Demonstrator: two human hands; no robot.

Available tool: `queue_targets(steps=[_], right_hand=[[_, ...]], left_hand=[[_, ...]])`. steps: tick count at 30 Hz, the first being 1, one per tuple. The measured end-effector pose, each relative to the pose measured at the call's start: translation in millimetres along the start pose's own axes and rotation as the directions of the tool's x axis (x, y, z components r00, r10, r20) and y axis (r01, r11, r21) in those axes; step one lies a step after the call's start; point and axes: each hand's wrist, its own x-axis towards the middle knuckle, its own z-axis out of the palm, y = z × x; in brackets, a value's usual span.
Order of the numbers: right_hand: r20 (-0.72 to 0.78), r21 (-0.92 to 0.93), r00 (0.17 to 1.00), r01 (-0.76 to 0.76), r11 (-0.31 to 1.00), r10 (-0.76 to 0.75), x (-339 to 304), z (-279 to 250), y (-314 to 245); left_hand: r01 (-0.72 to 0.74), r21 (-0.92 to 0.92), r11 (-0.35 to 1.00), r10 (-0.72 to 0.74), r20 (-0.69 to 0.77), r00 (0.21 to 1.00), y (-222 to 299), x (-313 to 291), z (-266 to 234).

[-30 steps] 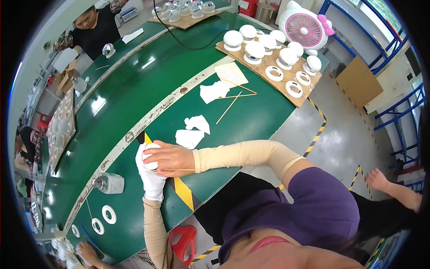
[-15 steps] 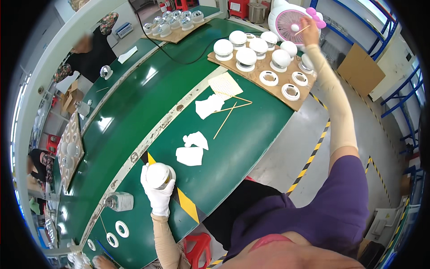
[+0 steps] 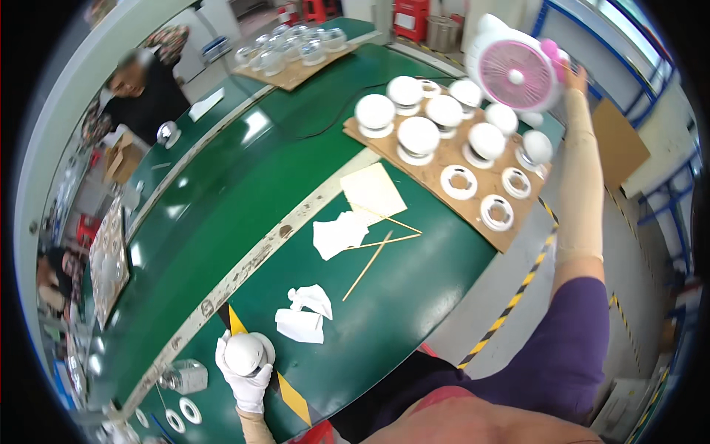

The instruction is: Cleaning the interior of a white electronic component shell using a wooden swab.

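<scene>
Left hand (image 3: pixel 248 388) clasps white domed fixture (image 3: pixel 244 354), probably rigid, slippery, best held by its base ring (image 3: pixel 268 345); right hand's (image 3: pixel 575 80) closure indeterminable.

Striped tape (image 3: pixel 509 312) on grey floor (image 3: pixel 492 296), cardboard box (image 3: pixel 124 159) left, red box (image 3: pixel 410 20) at back

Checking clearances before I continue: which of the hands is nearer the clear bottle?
Left. The gloved left hand, holding a white domed unit, is just right of the clear bottle; the right hand is far off, upper right, by the fan.
</scene>
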Motion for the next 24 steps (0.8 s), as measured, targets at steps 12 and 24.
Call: queue_targets(steps=[12, 24], right_hand=[[0.648, 0.724, 0.344, 0.001, 0.69, -0.68, -658.7, 197.7, -532.6], [0.611, 0.743, 0.192, 0.194, 0.64, -0.768, -674.2, 146.4, -558.4]], left_hand=[[0.058, 0.045, 0.997, -0.059, 0.019, 0.998, 30.1, 25.0, -0.9], [0.01, 0.019, 1.0, -0.009, -0.057, 0.998, 24.5, 5.2, 7.1]])
